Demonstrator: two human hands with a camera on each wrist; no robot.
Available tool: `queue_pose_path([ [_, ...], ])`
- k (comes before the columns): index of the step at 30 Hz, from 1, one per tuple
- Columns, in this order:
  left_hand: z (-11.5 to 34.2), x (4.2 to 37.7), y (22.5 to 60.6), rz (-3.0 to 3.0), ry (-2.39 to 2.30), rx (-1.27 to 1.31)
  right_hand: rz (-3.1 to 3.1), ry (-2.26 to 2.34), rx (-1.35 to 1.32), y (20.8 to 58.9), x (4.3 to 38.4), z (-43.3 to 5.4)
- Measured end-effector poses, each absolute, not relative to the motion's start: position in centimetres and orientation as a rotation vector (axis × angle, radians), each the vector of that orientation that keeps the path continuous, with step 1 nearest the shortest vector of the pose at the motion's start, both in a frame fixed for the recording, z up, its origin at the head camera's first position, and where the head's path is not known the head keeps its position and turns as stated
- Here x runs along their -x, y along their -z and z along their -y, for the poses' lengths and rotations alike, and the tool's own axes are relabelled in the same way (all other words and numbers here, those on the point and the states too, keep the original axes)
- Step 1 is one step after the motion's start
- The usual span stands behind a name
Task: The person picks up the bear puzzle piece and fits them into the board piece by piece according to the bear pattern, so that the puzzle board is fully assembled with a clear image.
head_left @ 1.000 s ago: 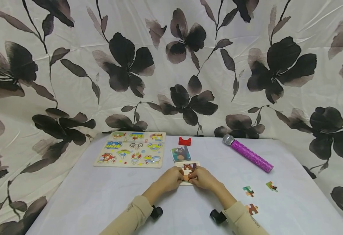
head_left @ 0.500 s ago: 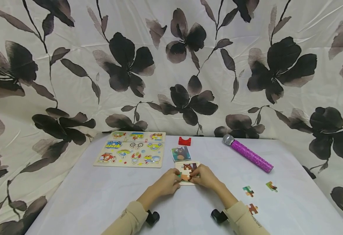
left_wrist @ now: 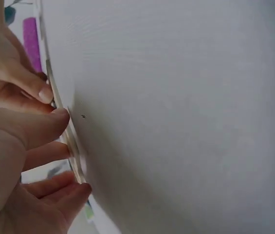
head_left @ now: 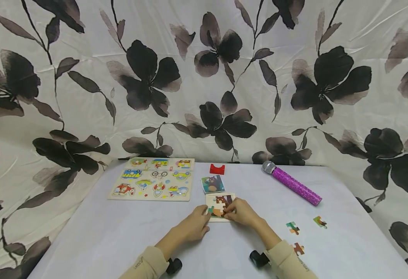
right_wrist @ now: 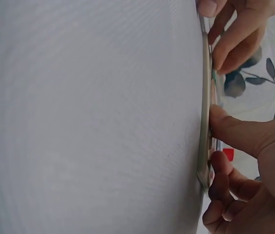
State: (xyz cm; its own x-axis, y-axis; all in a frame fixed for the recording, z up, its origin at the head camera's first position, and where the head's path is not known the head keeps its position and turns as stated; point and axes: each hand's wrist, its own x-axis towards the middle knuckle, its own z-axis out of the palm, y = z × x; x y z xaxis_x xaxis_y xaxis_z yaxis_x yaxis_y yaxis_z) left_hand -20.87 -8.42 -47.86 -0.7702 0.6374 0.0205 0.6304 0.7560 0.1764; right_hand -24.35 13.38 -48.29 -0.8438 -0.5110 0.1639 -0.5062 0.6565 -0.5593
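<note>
A small wooden puzzle tray point(head_left: 209, 198) lies on the table, with bear-picture pieces point(head_left: 217, 212) fitted in it and a pale gap among them. My left hand point(head_left: 192, 224) is at the tray's left edge, fingers fairly straight and fingertips touching its side. My right hand point(head_left: 243, 212) reaches over the tray's right side, thumb and curled index finger pinching a brown puzzle piece, mostly hidden by the fingers. In the right wrist view, the thumb point(right_wrist: 239, 134) and bent fingers come down on the tray. Just behind it sits a bear picture card point(head_left: 212, 184).
Three loose puzzle pieces, one a brown piece point(head_left: 298, 248), lie at the right. A glittery purple microphone point(head_left: 294, 186) is at the back right. A vehicle puzzle board point(head_left: 151, 180) lies at the back left, and a red notched piece point(head_left: 217, 169) stands behind the card.
My left hand has drawn back left from the pieces to the tray's edge, its fingers straightening. My right hand stays at the tray's right side. The head view has shifted slightly.
</note>
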Motion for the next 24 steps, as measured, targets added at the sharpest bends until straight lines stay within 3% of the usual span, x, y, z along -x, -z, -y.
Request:
queue_pose_path([
  [24,9.0,20.4,47.1,-2.907,-0.312,-0.922,-2.779,0.954,0.791,47.7,24.7,-12.3],
])
